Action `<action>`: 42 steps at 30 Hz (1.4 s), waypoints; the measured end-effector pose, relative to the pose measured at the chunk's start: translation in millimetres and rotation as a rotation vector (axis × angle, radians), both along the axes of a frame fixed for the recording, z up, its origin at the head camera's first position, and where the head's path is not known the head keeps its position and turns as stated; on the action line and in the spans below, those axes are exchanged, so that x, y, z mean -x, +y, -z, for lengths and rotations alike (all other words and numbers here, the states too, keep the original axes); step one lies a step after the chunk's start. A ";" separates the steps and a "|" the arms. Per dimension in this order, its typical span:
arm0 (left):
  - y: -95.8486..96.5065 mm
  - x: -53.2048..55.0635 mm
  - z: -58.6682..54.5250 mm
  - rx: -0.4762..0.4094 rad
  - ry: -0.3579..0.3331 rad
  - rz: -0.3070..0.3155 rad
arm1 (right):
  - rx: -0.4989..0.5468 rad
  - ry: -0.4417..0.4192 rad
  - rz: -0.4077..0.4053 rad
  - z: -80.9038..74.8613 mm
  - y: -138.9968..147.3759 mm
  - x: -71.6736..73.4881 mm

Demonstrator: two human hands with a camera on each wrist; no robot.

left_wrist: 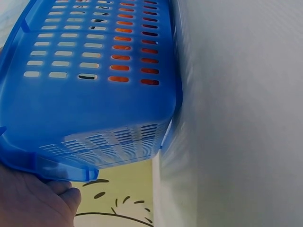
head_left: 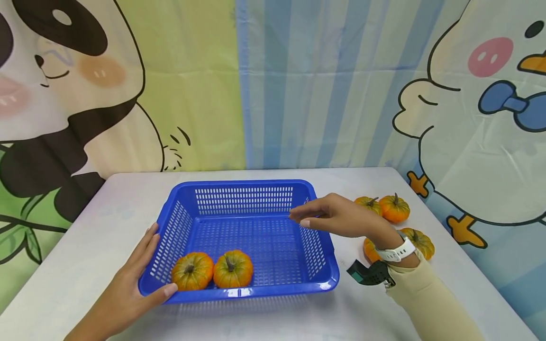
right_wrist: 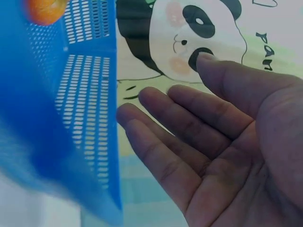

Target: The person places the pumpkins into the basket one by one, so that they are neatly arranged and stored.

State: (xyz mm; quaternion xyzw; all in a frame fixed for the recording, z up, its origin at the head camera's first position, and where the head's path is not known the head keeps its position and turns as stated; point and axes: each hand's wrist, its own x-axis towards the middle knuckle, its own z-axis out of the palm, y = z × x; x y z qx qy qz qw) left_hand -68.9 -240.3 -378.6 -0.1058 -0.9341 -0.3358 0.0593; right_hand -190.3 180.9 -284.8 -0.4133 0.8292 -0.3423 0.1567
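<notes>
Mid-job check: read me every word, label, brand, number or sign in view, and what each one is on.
"pan": black lettering, turned sideways, on the panda backdrop; any letters after it would be behind the right hand.
Too broken to read: dark marks seen through the holes of the blue basket.
No readable text on the basket, the pumpkins or the black wrist device.

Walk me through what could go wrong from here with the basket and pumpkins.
The right hand is beside the basket, with loose pumpkins around its wrist in the head view; a low sweep might knock one rolling.

The left hand touches the basket at its near-left corner, where both pumpkins inside sit towards the near side; uneven lifting there could make them roll.
</notes>
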 end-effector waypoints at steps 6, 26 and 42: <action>-2.2 -2.5 0.5 -0.014 0.014 0.004 | 0.089 -0.043 0.184 12.1 27.4 -9.0; -3.3 -3.6 -0.7 -0.034 0.043 0.000 | 0.109 0.113 0.557 47.6 108.1 -36.8; 2.6 -1.4 -0.5 -0.026 0.019 -0.014 | 0.062 0.191 0.732 73.5 168.1 -56.6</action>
